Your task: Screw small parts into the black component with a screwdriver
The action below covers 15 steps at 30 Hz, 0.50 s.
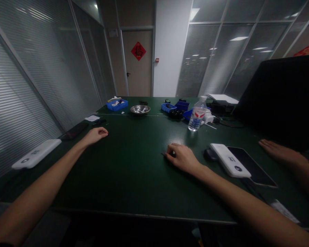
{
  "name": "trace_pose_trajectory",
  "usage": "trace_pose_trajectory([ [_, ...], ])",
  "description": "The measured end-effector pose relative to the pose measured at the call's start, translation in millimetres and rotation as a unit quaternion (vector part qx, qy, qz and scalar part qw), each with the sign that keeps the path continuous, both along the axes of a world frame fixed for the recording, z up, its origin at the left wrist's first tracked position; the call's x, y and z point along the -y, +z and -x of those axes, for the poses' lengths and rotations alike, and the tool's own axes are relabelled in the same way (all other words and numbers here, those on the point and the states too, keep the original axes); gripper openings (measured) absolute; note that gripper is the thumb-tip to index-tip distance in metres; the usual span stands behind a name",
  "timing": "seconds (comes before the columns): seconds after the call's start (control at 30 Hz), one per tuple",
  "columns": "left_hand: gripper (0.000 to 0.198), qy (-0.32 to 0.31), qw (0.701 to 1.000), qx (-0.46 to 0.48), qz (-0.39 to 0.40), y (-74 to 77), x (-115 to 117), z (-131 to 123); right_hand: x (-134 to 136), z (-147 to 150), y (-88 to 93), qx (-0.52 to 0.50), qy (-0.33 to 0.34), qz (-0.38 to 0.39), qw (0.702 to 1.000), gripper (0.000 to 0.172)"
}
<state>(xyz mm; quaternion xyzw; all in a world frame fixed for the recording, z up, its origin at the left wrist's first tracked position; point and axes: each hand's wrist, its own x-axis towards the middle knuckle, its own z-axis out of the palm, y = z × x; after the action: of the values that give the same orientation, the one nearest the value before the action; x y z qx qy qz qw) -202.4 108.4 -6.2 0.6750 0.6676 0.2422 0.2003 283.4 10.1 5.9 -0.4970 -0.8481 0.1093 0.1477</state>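
one tabletop (128,178); one bottle (197,115) beyond the right hand (181,156); the left hand (94,135), curled — holding or not, i cannot tell; two white power banks (230,159), one outside each hand; one small dark piece (163,154) — pinched in the right hand.

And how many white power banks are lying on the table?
2: one white power bank lies at the table's left edge, left of the left forearm; another lies right of the right hand, next to a dark phone. More could be hidden.
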Motion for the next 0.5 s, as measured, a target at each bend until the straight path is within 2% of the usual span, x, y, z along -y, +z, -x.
trace_pose_trajectory([
  [0.23,0.028,0.003,1.000,-0.026,-0.012,-6.9,-7.3,-1.8,2.0,1.5,0.1,0.005,-0.002,-0.014,1.000,0.018],
  [0.5,0.028,0.009,1.000,-0.012,0.009,0.0,0.1,5.4,3.2,1.8,4.0,0.005,-0.002,0.000,1.000,0.018],
])
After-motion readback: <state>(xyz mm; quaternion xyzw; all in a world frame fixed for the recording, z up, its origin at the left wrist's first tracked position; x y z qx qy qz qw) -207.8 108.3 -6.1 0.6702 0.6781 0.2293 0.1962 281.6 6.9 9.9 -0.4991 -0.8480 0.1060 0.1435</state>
